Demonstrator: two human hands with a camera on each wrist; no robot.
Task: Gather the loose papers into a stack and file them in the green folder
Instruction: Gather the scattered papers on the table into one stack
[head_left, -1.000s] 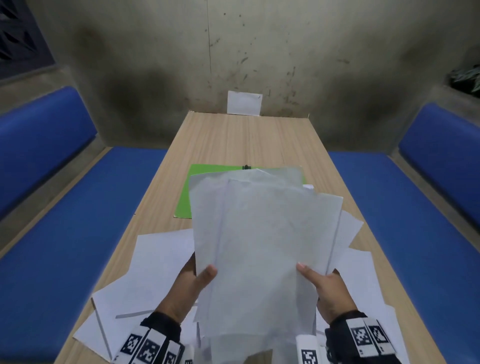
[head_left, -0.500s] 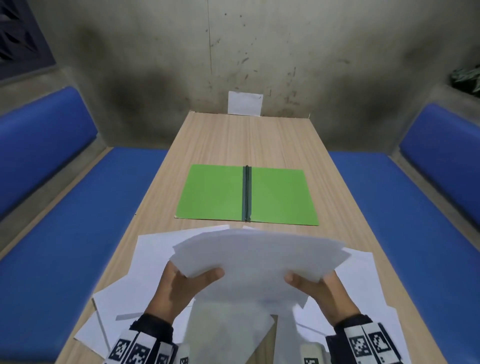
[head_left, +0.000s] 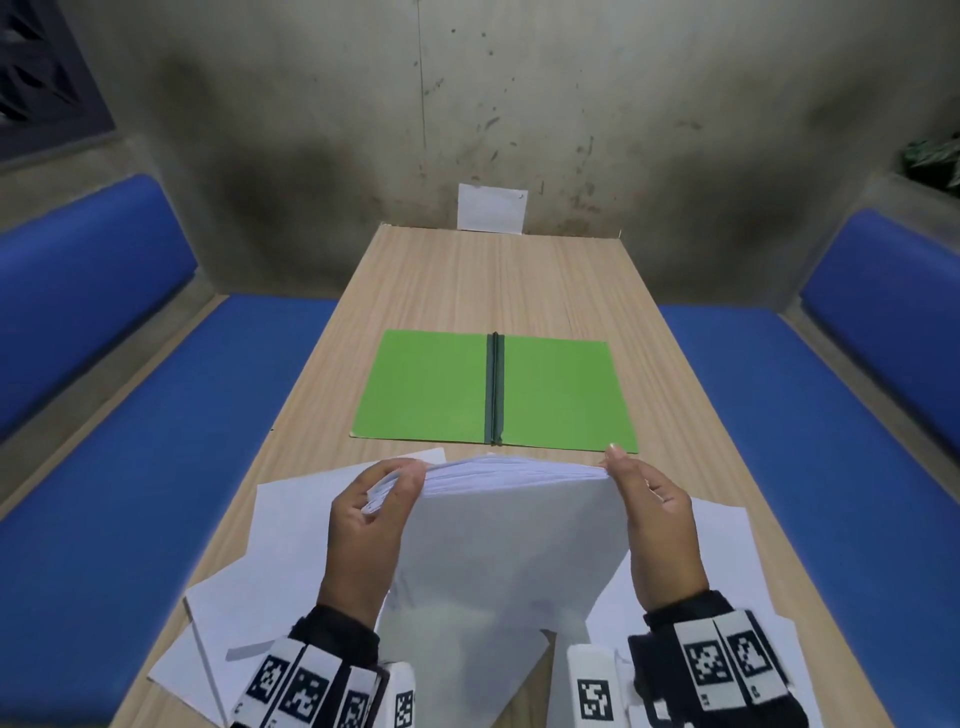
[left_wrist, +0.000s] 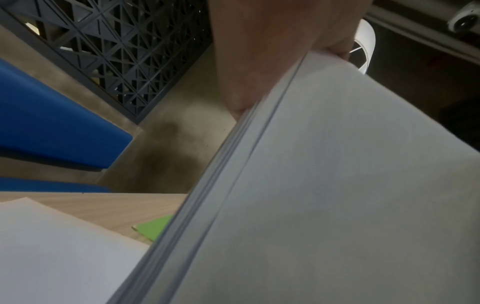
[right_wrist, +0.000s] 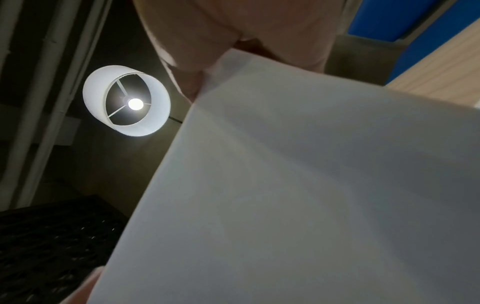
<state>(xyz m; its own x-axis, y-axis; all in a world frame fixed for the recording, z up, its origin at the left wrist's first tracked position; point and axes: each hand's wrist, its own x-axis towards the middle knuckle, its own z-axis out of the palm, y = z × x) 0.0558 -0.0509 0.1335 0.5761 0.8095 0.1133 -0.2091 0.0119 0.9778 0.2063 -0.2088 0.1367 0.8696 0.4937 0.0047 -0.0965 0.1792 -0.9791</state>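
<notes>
A stack of white papers (head_left: 511, 540) stands on edge near the table's front, held between both hands. My left hand (head_left: 371, 512) grips its left side with fingers curled over the top corner. My right hand (head_left: 652, 512) holds the right side, thumb on top. The sheet edges (left_wrist: 207, 195) fan slightly in the left wrist view; the stack's face (right_wrist: 311, 185) fills the right wrist view. The green folder (head_left: 431, 395) lies open and flat beyond the stack, dark spine (head_left: 494, 389) in the middle. Loose white sheets (head_left: 291, 525) lie under and around my hands.
The wooden table (head_left: 498, 280) runs away from me to a stained wall. A small white card (head_left: 491, 208) leans against that wall. Blue benches (head_left: 130, 441) flank the table on both sides. More loose sheets (head_left: 727, 551) lie at the front right.
The papers were held up and fanned, hiding the folder. They have come down and been squared into an upright stack on the table, and my hands moved to its upper corners.
</notes>
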